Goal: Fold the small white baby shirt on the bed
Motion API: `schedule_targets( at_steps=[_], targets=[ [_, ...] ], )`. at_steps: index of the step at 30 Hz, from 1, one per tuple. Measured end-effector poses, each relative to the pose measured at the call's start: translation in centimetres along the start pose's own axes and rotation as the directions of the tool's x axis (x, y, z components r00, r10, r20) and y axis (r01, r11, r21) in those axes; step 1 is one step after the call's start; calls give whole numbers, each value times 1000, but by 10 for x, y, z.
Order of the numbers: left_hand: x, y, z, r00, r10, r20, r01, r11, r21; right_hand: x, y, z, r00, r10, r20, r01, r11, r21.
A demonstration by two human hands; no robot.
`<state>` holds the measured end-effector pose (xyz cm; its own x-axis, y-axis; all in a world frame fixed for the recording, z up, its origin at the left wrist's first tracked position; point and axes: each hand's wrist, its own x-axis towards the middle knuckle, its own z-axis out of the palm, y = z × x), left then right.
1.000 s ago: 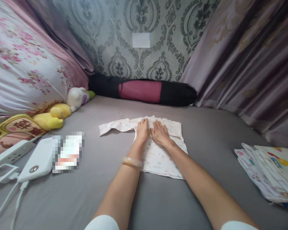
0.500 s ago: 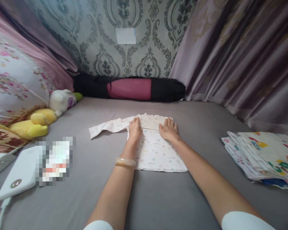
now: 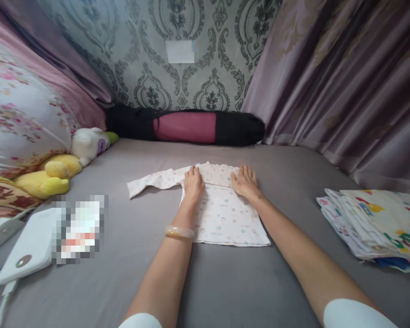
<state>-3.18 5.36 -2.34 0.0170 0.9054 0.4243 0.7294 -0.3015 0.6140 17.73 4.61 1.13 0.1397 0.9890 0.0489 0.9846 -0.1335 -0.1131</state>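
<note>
A small white patterned long-sleeved shirt (image 3: 225,218) lies flat on the grey bed sheet (image 3: 136,241). One sleeve (image 3: 153,180) stretches out to the left; the other is folded across the upper body of the shirt. My left hand (image 3: 193,184) rests on the shirt near the left shoulder, fingers laid out and pointing away from me. At the right edge of the folded sleeve lies my right hand (image 3: 245,182), palm down with fingers spread. Neither hand grips the cloth visibly. A pale bangle (image 3: 179,232) circles my left wrist.
Folded printed cloths (image 3: 372,223) are stacked at the right. A white power bank (image 3: 30,246) with cables, a blurred-out item (image 3: 84,228) and plush toys (image 3: 59,173) lie at the left. A black and red long bag (image 3: 184,126) lies along the wall.
My right hand has slid slightly to the right and away, toward the shirt's right edge. My left hand stays almost where it was.
</note>
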Motion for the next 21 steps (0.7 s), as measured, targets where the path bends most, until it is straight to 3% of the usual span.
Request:
schedule_targets(
  at_steps=[4, 9, 21],
  targets=[
    [-3, 5, 1, 993, 94, 68, -96, 995, 26, 4, 3, 5, 999, -37, 34, 36, 999, 22],
    [-8, 8, 2, 980, 31, 195, -57, 990, 131, 6, 5, 13, 998, -29, 56, 27, 999, 28],
    [-6, 22, -12, 982, 34, 183, -74, 973, 218, 6, -5, 1, 996, -45, 77, 45, 999, -4]
  ],
)
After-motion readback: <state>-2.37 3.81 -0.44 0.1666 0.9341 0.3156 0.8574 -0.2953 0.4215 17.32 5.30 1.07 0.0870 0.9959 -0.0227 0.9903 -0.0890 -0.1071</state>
